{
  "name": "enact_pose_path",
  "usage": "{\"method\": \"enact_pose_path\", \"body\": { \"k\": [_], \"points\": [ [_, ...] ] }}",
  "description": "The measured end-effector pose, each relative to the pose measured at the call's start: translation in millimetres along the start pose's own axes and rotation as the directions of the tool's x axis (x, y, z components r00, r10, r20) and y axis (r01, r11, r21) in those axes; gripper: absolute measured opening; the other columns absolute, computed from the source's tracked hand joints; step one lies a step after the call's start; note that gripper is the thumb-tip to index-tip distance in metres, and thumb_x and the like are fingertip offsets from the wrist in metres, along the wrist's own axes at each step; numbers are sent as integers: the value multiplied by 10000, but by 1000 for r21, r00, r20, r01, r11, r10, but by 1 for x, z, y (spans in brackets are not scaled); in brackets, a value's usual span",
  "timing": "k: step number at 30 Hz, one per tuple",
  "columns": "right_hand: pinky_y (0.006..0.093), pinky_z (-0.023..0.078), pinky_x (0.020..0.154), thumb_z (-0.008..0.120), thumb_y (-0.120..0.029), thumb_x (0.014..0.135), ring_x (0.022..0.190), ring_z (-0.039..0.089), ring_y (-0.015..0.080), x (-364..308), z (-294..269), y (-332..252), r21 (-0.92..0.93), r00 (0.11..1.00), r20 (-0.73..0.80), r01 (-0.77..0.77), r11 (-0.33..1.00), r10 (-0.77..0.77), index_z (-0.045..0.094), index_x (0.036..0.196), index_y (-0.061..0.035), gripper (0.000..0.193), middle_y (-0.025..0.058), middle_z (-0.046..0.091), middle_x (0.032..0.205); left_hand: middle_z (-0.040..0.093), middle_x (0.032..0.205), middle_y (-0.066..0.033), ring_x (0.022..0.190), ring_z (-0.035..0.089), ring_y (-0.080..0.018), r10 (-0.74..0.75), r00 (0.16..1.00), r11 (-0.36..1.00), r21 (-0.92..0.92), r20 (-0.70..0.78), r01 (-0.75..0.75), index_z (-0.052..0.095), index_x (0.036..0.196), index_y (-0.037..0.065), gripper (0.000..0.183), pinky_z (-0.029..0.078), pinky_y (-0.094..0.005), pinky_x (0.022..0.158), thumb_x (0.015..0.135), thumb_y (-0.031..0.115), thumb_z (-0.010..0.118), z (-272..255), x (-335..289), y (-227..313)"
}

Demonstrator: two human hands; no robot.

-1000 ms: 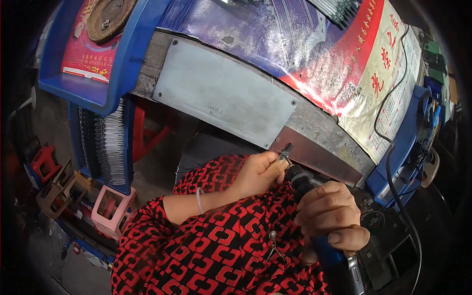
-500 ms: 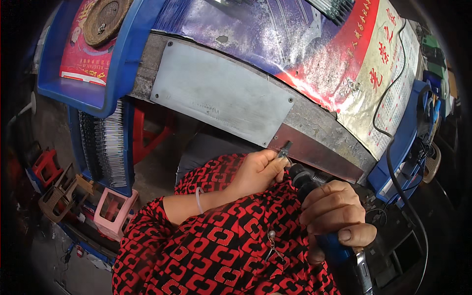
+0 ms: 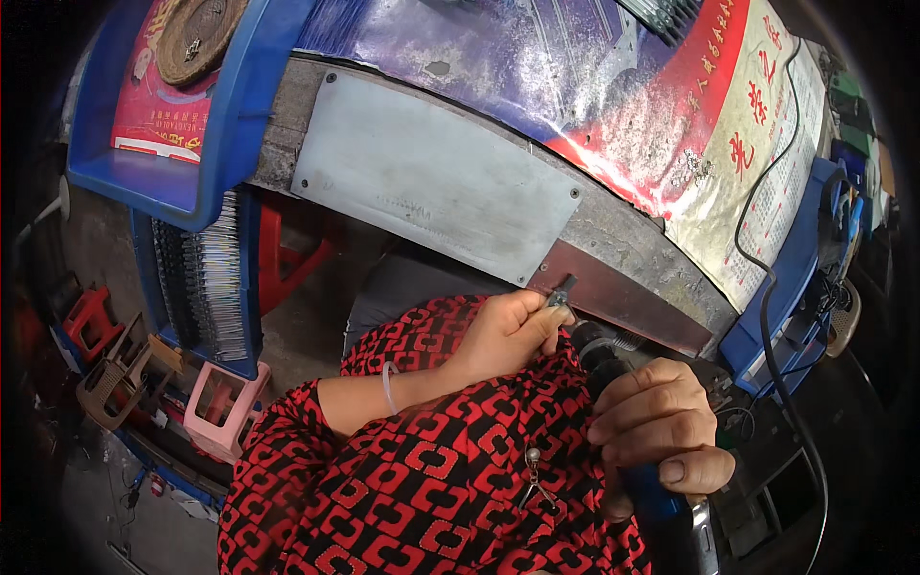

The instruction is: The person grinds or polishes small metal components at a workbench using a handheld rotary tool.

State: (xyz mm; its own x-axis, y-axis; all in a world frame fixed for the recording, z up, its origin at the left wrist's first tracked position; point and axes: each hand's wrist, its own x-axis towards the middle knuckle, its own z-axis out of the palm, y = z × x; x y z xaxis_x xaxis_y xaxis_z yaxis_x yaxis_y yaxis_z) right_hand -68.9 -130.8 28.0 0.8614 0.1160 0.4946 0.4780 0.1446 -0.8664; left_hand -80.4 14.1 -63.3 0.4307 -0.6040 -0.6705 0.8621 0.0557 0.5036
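In the middle, my left hand [image 3: 503, 335] pinches a small grey metal part [image 3: 560, 292] between thumb and fingers. The part's dark end points toward a reddish-brown plate [image 3: 623, 302] fixed along the workbench's near edge. My right hand [image 3: 666, 426] is wrapped round a black-and-blue hand-held power tool [image 3: 600, 353], which looks like an electric screwdriver. Its front end is aimed at the part, close to my left fingertips. Whether the tool's bit touches the part is hidden by the fingers and the dark background.
A pale metal plate [image 3: 431, 182] is screwed to the bench's near edge. Printed sheets [image 3: 460, 57] cover the top. At the left are a blue bin [image 3: 216, 134] with a round wicker tray [image 3: 196, 43] and another bin of metal rods [image 3: 222, 278]. A black cable [image 3: 767, 316] hangs at the right.
The power tool and my right hand have shifted slightly right, and its front end stands a little farther from my left fingers. My left hand keeps its pinch on the small part.
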Motion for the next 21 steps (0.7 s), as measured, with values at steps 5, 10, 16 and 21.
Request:
{"method": "enact_pose_path", "body": {
  "k": [5, 10, 16, 21],
  "points": [
    [329, 534, 526, 738, -183, 735, 580, 627, 230, -3, 0, -1, -5, 1000, -16, 1, 1000, -1, 425, 962, -71, 403, 94, 613, 688, 547, 589, 19, 512, 445, -22, 55, 998, 998, -19, -15, -55, 611, 860, -5, 226, 355, -191, 459, 914, 190, 511, 2, 1, -2],
    [330, 536, 524, 740, -194, 737, 578, 629, 230, -4, -3, -1, 3, 1000, -8, 24, 1000, -24, 426, 969, -72, 409, 90, 612, 683, 548, 594, 19, 530, 454, -23, 47, 999, 999, -8, -1, -47, 586, 795, 0, 222, 366, -190, 477, 912, 173, 513, 0, 2, -5],
    [327, 534, 518, 738, -188, 740, 576, 628, 229, -6, -1, -1, 35, 999, -27, 33, 999, -32, 431, 964, -75, 396, 88, 606, 669, 545, 596, 14, 535, 453, -28, 46, 999, 999, -23, -29, -46, 572, 765, 5, 228, 374, -191, 494, 915, 164, 509, 2, 0, -1],
    [328, 532, 516, 731, -171, 744, 575, 628, 229, -1, -2, -2, 28, 1000, -10, -9, 1000, 10, 436, 949, -73, 373, 91, 606, 670, 544, 594, 14, 535, 447, -27, 16, 999, 997, -76, -30, -18, 571, 756, 5, 231, 371, -193, 493, 915, 161, 511, 6, -2, 6]
  ]
}}
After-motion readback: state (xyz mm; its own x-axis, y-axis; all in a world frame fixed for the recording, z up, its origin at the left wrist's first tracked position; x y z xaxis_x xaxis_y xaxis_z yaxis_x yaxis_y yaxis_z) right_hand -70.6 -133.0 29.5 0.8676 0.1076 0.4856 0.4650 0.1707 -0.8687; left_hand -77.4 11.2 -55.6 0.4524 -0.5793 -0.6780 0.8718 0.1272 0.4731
